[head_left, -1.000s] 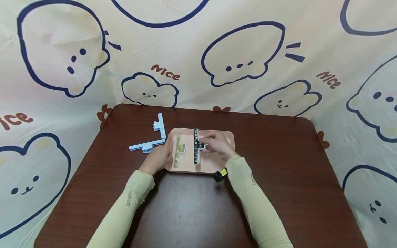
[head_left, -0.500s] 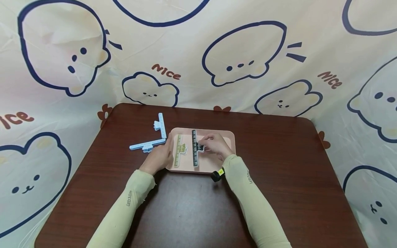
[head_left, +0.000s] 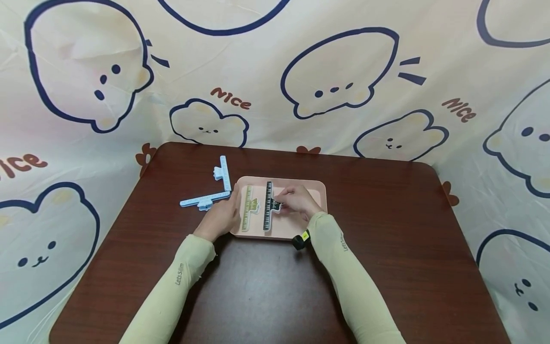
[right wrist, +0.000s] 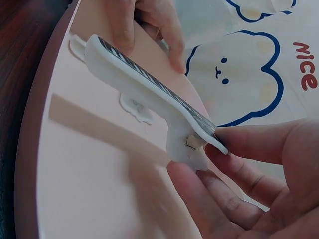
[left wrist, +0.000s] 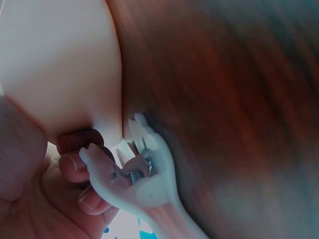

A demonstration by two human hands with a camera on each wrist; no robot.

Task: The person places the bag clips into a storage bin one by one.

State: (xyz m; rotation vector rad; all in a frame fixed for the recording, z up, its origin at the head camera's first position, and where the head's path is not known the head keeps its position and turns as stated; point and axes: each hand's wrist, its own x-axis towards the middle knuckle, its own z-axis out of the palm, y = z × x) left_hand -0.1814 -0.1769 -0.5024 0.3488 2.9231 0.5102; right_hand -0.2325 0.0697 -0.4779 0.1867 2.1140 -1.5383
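Note:
My right hand (head_left: pixel 298 200) pinches a black-and-white clip with a piano-key pattern (head_left: pixel 268 206) by its handle, between thumb and fingers. In the right wrist view this piano-key clip (right wrist: pixel 144 89) is tilted above the pink tray (right wrist: pixel 94 184), casting a shadow. My left hand (head_left: pixel 220 217) grips the tray's left edge; in the left wrist view its fingers (left wrist: pixel 75 167) curl by the tray's side (left wrist: pixel 60 59). A green keyboard-patterned clip (head_left: pixel 246 210) lies on the tray's left part. Right beside the left fingers is a light blue clip (left wrist: pixel 159 184), its spring showing.
Two light blue clips (head_left: pixel 224 172) lie on the brown table (head_left: pixel 275 296), left of the tray, nearly touching end to end. A black device with a yellow label (head_left: pixel 300 240) is at the right wrist. A cartoon-printed cloth (head_left: pixel 266 62) surrounds the table's back and sides.
My right hand has carried the piano-key clip slightly left and toward me, closer to the green clip. My left hand keeps its place on the tray.

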